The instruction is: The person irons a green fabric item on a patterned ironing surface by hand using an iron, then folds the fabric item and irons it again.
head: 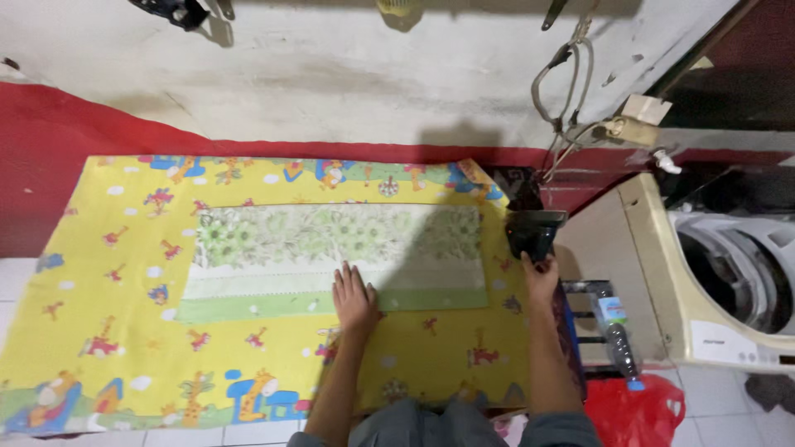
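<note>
Two bare hands work at a folded green floral cloth (331,252) lying in the middle of a yellow cartoon-print mat (108,331). The left hand (354,298) presses flat on the cloth's near edge, fingers slightly spread. The right hand (540,277), right of the cloth, has its fingers clamped on a dark electric iron (532,230).

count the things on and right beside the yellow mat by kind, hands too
hands: 2 (left hand flat on the cloth, right hand at the iron)
green floral cloth: 1
yellow cartoon mat: 1
dark iron: 1
plastic bottle: 1
red bag: 1
total: 7
</note>
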